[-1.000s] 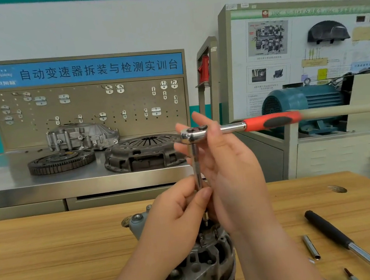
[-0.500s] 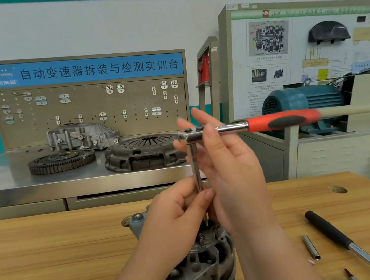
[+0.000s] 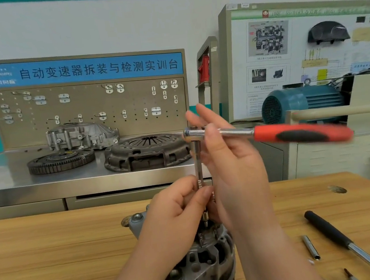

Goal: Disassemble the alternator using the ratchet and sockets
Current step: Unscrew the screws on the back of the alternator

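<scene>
So the alternator point(image 3: 191, 265) sits on the wooden table point(image 3: 55, 254) right in front of me, near the bottom edge of my view, with its rear end facing up. I've got the ratchet point(image 3: 224, 133) up high with a long extension bar point(image 3: 197, 161) hanging straight down from its head, and the tip lands on the top of the alternator, though I can't make out which fastener it's on because my hands block it. My left hand point(image 3: 175, 210) pinches the lower part of the extension bar between thumb and curled fingers. My right hand point(image 3: 234, 164) is up at the ratchet's head end: the thumb lies across the chrome neck and a couple of fingers stick up straight behind the head, so the tool is pinched between them. The red and black handle points off to the right and looks blurry. On the table to my right there's a loose socket point(image 3: 310, 247) lying just beside a black-handled bar point(image 3: 333, 234). Behind the table, a steel bench point(image 3: 2, 175) carries a flywheel point(image 3: 60, 160) and a clutch cover point(image 3: 147, 152) side by side.
</scene>
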A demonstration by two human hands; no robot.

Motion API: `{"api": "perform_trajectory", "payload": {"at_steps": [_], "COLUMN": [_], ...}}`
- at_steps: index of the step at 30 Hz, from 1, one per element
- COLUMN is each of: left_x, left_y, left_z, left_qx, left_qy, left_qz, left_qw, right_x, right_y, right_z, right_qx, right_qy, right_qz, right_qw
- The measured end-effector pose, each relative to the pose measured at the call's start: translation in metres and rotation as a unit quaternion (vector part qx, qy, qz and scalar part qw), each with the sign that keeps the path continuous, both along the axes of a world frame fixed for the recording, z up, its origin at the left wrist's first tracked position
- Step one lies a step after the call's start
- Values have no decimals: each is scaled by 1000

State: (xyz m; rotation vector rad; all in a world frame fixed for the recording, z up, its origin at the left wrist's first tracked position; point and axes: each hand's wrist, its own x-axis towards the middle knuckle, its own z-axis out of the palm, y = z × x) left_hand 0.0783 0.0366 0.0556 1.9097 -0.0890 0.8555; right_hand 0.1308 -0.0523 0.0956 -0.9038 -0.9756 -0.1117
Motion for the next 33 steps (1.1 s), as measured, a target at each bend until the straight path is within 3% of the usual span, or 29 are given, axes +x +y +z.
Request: {"api": "perform_trajectory", "payload": {"at_steps": [3,7,10,17,21,24,31,33], "left_x": [1,-1,-4,2,-1,-5,2,2], "left_y": [-1,1,1,1,1,1,3,3], "left_z": [0,0,-1,-2,-1,-1,-3,-3], "left_qx": [-25,-31,-3,-44,-37,-3,-12,-23], "left_qy": [1,-8,-6,-20,-13,-12,-36,-34], "left_qz": [-9,-45,-55,-32,-50,-50,-36,-44], "left_qw": [1000,998,998,998,998,999,999,998], "right_x": [0,0,0,1,-1,-1,0,2], "right_y": [1,1,-1,0,0,-2,-2,-3], "right_z": [-1,0,1,0,1,3,2,2], "right_qx": [0,-17,-31,-23,-30,-37,-13,-21], "right_qy": [-46,61,89,-56,54,112,-14,14], "right_qz": [-24,90,96,-29,88,110,-8,26], "right_qw": [999,994,991,998,994,987,1000,999]}}
